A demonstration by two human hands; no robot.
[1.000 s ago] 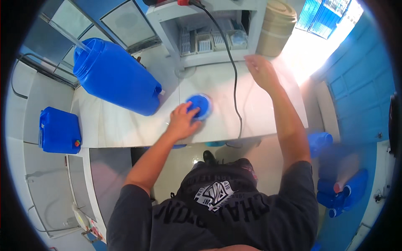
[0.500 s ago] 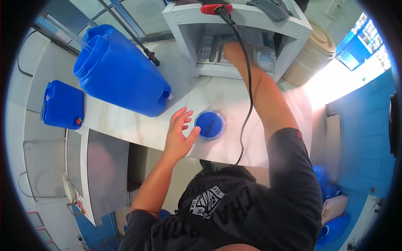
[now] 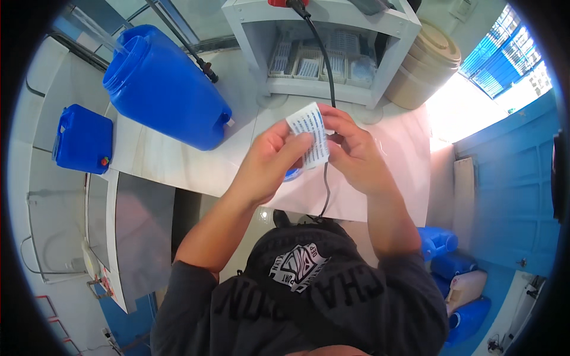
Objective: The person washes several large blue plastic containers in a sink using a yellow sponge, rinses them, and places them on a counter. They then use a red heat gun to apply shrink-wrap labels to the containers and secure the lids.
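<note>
Both hands are raised over the counter and meet at a small white sheet (image 3: 312, 126) with rows of blue print. My left hand (image 3: 274, 155) pinches its left side, thumb lying across the front. On the other side my right hand (image 3: 356, 151) grips the right edge between bent fingers and thumb. Just beneath the sheet, a bit of a round blue object (image 3: 291, 174) shows on the counter; my hands hide most of it.
A white shelf unit (image 3: 323, 13) with baskets (image 3: 309, 66) of printed white pieces stands at the back. A black cable (image 3: 328, 190) hangs across the counter (image 3: 392, 172). Large (image 3: 172, 89) and small blue jugs (image 3: 86, 139) stand left; a beige barrel (image 3: 421, 68) stands back right.
My right hand has come out of the shelf unit and down to my left hand. The left hand has closed, and both now hold the printed sheet above the round blue object.
</note>
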